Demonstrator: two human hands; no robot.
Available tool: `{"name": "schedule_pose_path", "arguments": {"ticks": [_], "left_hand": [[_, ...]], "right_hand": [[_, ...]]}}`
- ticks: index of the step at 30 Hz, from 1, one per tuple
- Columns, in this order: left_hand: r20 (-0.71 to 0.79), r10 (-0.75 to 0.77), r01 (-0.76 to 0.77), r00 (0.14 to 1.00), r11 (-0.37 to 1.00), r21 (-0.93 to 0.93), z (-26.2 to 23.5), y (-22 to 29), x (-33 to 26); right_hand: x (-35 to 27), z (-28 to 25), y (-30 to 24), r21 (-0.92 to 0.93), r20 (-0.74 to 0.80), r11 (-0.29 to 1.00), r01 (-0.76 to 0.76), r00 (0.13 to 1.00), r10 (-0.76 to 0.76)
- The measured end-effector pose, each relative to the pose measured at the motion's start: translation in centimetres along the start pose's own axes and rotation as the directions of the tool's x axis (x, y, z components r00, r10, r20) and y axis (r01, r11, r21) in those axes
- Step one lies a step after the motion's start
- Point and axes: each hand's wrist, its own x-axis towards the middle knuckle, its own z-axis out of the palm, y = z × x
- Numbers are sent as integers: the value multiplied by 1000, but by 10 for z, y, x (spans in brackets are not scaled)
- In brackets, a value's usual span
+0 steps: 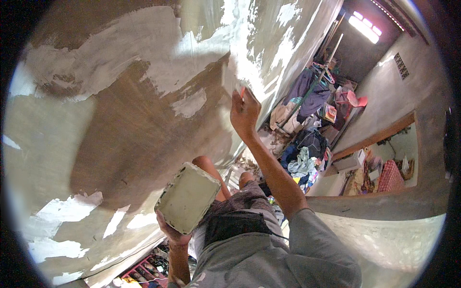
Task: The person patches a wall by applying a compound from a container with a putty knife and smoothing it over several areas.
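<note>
My right hand (245, 116) is closed round the red handle of a putty knife (242, 91), up against the wall (120, 115). Its pale blade is blurred and partly lost against the bright wall, so whether it touches cannot be told. Patches of white filler (192, 103) cover parts of the brownish-grey wall around it. Low in front of me, my left hand (174, 234) grips the near end of a rectangular, pale grey-green board (188, 198) with dark, chipped edges. Most of the left fingers are hidden beneath the board.
Heaped clothes (305, 161) and hanging garments (312, 91) fill the far right, beside a long pole (333, 50). A wood-framed opening (410, 117) is in the right wall. Below left lies a red rack (139, 271) with dark items.
</note>
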Motion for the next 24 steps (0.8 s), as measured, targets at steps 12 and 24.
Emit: {"name": "schedule_pose_path", "arguments": {"ticks": [12,24], "left_hand": [[91,-75,85,993,990,-109,14,3,2],[164,-81,101,983,988,-118,23,4,0]], "right_hand": [[-67,-89,-30,627,523,301,-718,675,521],[-88,-129,-59,308,489,904,-297,865,117]]}}
